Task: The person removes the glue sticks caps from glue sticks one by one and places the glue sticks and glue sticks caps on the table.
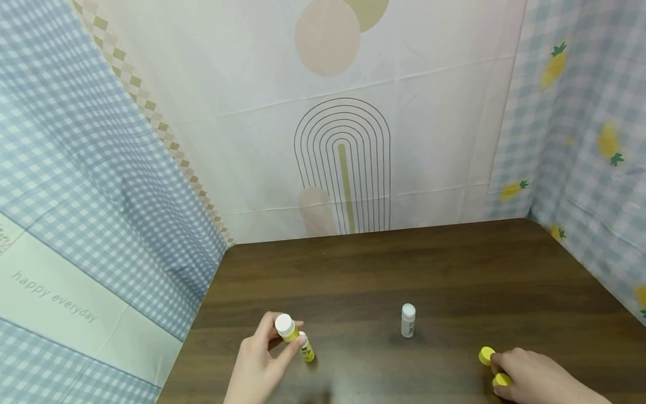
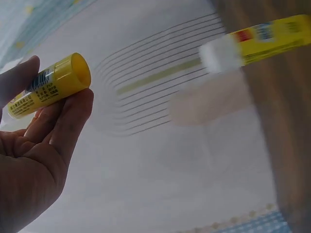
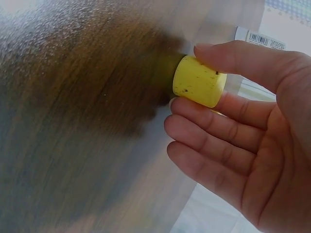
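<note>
My left hand [image 1: 259,356] grips a yellow glue stick tube [image 1: 287,329] with a white top, held above the table. Its lower end is hollow, as the left wrist view shows for the yellow tube [image 2: 60,82]. Just behind it stands a second yellow glue stick [image 1: 307,350] with a white cap, apart from the fingers. On the right, my right hand [image 1: 530,375] pinches a yellow cap [image 3: 198,82] between thumb and fingers, low over the table. Another yellow cap [image 1: 487,356] lies beside the fingertips, mostly hidden in the right wrist view.
A white glue stick [image 1: 407,321] with a barcode label stands upright between the hands on the dark wooden table [image 1: 383,269]. Behind the table hangs a patterned white cloth [image 1: 434,140], with checked curtains [image 1: 116,140] at the sides.
</note>
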A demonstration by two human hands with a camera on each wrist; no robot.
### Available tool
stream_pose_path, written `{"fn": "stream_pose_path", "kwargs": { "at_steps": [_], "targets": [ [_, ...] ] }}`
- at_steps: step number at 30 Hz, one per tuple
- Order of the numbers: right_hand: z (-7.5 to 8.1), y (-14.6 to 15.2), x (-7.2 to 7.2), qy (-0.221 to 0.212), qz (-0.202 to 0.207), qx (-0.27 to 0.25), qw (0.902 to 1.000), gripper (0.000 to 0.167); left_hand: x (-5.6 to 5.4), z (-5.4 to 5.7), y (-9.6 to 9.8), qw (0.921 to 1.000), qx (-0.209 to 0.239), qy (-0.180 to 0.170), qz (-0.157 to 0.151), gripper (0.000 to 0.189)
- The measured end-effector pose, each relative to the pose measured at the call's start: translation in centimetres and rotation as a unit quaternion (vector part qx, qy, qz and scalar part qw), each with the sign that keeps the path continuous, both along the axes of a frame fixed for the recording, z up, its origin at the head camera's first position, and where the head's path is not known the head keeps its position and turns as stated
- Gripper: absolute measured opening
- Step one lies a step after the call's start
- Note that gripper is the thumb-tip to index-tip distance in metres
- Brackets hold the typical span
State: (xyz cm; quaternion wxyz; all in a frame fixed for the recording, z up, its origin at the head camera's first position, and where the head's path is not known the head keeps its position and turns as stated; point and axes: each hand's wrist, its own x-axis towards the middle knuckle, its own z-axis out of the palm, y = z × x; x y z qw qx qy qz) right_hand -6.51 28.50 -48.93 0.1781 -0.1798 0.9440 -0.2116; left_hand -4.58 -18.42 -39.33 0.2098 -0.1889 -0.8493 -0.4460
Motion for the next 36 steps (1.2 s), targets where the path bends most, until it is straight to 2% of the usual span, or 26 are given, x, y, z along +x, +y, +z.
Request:
{"fn": "stream_pose_path", "kwargs": {
  "at_steps": [4,6,10,13,15,19,23,28,34,36],
  "targets": [
    [-0.2,0.1,-0.1,0.01,0.007,-0.005,0.9999,0.022,0.3,-1.8,-0.8,0.9989,-0.026,-0.04,-0.005,0.032],
    [-0.3,0.2,-0.2,0.019,0.01,-0.003,0.9998,0.023,0.3,-2.9,-1.5,0.9975,-0.038,-0.057,-0.021,0.031],
    [-0.3,0.3,-0.2,0.009,0.01,-0.001,0.9999,0.024,-0.1,-5.5,-2.7,0.9938,-0.049,-0.06,-0.08,0.034],
    [-0.3,0.4,-0.1,-0.008,0.012,-0.003,0.9999,0.025,-0.4,-7.0,-3.0,0.9879,-0.048,-0.085,-0.121,0.034],
    [-0.3,0.4,-0.1,-0.011,0.014,-0.006,0.9998,0.024,-0.6,-7.7,-3.1,0.984,-0.053,-0.106,-0.133,0.034],
    [-0.3,0.2,0.0,-0.014,0.01,-0.007,0.9998,0.021,-1.2,-8.6,-3.3,0.9758,-0.078,-0.136,-0.152,0.035],
    [-0.3,0.0,0.1,-0.012,0.011,-0.007,0.9998,0.02,-1.6,-9.3,-3.4,0.9666,-0.085,-0.162,-0.18,0.04],
    [-0.2,-0.3,0.1,-0.026,0.006,-0.01,0.9996,0.02,-1.8,-9.9,-3.5,0.9669,-0.092,-0.154,-0.182,0.043],
    [-0.1,-0.3,0.0,-0.019,0.006,-0.002,0.9998,0.021,-2.0,-10.2,-3.7,0.962,-0.096,-0.176,-0.186,0.042],
    [-0.1,-0.2,-0.1,-0.018,0.007,-0.002,0.9998,0.021,-2.1,-10.3,-3.7,0.9626,-0.106,-0.165,-0.187,0.042]
  ]
}}
